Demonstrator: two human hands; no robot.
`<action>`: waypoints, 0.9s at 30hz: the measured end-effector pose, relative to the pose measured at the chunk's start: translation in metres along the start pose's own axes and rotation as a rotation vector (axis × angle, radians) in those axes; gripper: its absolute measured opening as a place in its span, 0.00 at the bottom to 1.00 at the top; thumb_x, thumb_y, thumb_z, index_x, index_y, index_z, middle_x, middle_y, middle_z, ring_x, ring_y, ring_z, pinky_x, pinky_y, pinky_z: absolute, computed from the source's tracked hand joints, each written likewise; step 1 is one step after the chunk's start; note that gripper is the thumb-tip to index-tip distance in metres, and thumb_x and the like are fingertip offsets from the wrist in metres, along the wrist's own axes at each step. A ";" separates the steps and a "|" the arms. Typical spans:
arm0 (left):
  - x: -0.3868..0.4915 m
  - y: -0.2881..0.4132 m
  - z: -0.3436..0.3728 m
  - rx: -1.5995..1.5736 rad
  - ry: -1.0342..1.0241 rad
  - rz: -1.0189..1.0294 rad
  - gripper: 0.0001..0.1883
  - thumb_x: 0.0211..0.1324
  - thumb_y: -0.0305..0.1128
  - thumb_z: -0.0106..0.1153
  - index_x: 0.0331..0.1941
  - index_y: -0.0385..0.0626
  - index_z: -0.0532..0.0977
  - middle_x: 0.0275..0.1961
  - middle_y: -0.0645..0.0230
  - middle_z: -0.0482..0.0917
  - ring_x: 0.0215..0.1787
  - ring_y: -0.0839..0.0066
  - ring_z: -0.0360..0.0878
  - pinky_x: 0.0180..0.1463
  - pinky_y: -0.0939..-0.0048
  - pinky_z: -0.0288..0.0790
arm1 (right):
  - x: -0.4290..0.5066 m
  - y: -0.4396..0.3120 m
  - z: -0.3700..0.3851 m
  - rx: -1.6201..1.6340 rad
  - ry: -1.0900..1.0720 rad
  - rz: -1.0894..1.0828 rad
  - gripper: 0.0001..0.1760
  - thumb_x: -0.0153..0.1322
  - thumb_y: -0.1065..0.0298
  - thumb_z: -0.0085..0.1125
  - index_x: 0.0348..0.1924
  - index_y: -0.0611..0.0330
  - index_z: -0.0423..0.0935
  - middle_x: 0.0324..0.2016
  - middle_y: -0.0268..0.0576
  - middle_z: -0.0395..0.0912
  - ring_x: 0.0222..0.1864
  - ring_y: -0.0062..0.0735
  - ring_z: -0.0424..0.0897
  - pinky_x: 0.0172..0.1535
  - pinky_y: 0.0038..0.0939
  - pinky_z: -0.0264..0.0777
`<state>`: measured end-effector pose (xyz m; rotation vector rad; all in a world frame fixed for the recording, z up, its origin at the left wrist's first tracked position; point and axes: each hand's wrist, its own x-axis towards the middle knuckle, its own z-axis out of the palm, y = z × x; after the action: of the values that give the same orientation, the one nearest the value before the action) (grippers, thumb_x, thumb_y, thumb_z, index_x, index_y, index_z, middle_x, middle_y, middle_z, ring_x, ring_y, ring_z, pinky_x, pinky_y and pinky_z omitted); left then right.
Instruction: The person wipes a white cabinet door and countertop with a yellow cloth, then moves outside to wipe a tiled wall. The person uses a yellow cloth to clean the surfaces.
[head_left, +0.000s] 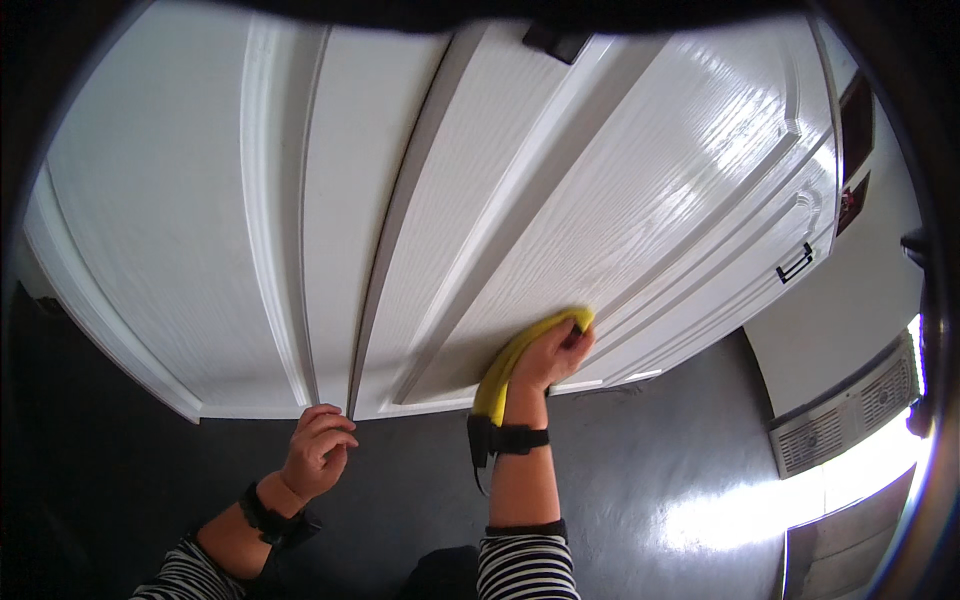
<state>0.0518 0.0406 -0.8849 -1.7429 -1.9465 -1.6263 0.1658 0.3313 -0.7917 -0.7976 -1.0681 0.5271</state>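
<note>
My right hand (551, 356) is shut on a yellow cloth (499, 375). The cloth lies against the lower part of a white wood-grain cabinet door (592, 195) with moulded panels, and its loose end hangs beside my wrist. Near the cabinet's bottom edge, my left hand (322, 450) has loosely bent fingers with nothing seen in them. Its fingertips are close to the lower end of a narrow gap between doors; whether they touch the edge cannot be told. Each wrist wears a black strap.
A dark handle (555, 45) is partly visible at the top, and a black pull handle (795, 264) sits on the right-hand door. Below the cabinet lies a dark grey floor (615, 465) with a bright reflection. A vented panel (847, 405) stands at the right.
</note>
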 end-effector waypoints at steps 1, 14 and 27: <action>0.001 0.002 -0.001 0.000 0.005 -0.004 0.09 0.43 0.15 0.56 0.25 0.45 0.78 0.39 0.67 0.80 0.51 0.61 0.74 0.52 0.63 0.71 | -0.003 0.016 -0.008 -0.033 -0.020 0.056 0.17 0.75 0.65 0.49 0.53 0.66 0.67 0.40 0.45 0.74 0.41 0.32 0.73 0.48 0.30 0.69; -0.002 -0.006 0.014 -0.154 0.123 -0.068 0.12 0.52 0.22 0.55 0.42 0.46 0.73 0.49 0.65 0.75 0.56 0.64 0.71 0.55 0.66 0.67 | -0.029 -0.116 0.070 -0.147 -0.559 -0.929 0.15 0.60 0.75 0.59 0.41 0.54 0.73 0.28 0.43 0.73 0.25 0.46 0.75 0.27 0.39 0.69; 0.038 0.059 0.029 -1.539 -0.054 -1.186 0.25 0.70 0.50 0.42 0.64 0.49 0.64 0.60 0.68 0.74 0.63 0.73 0.70 0.67 0.66 0.63 | -0.102 -0.094 -0.044 0.262 -1.037 0.118 0.17 0.66 0.73 0.64 0.46 0.64 0.74 0.29 0.45 0.80 0.31 0.29 0.80 0.36 0.29 0.75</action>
<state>0.0991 0.0749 -0.8361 -0.1953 -1.7307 -4.1628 0.1658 0.1859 -0.7865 -0.3186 -1.8454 1.2218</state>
